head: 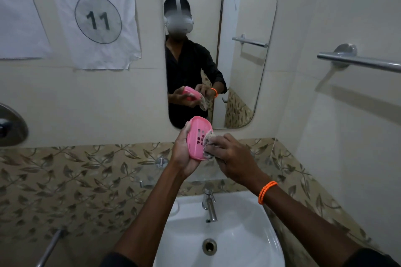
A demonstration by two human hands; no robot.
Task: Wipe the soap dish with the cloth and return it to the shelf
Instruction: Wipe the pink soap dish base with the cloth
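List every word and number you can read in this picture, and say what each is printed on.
"WORKSTATION": on the white paper sheet taped to the wall left of the mirror.
"11": inside a drawn circle on the same sheet.
Second paper sheet at the far left: no readable text shows.
Pink soap dish, cloth, tap and basin: no markings can be made out.

A pink soap dish meets a grey cloth. The sink is white. Beige wall tiles carry a leaf pattern.
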